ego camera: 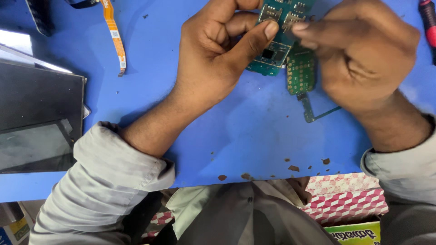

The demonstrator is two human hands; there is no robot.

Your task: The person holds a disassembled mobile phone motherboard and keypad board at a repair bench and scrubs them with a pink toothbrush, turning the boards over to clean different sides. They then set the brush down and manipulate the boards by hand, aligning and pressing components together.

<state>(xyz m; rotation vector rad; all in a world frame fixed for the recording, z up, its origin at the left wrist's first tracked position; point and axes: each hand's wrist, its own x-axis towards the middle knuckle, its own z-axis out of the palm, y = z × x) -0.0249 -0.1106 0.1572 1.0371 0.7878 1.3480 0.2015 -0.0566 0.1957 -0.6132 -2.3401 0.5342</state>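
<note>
- A green circuit board is held above the blue table, at the far middle of the scene, between both hands.
- The left hand is closed on the board, its thumb pressed flat across the near face and the curled fingers behind the left edge.
- The right hand is pinched on the board's right side, fingertips meeting the upper edge beside the metal card slots; this hand is blurred, so the exact contact cannot be told.
- A narrower green section with rows of gold pads hangs below, ending in a thin tail that points toward the near right.
- The board is judged light, thin and stiff, yet fragile: small soldered parts and the thin tail could be bent or snapped. Hold is best taken at the bare edges, not on the parts.
- An orange ribbon cable lies far left; a dark glass panel rests at the left edge.
- Brown crumbs are scattered near the table's near edge; a red-handled tool shows far right.
</note>
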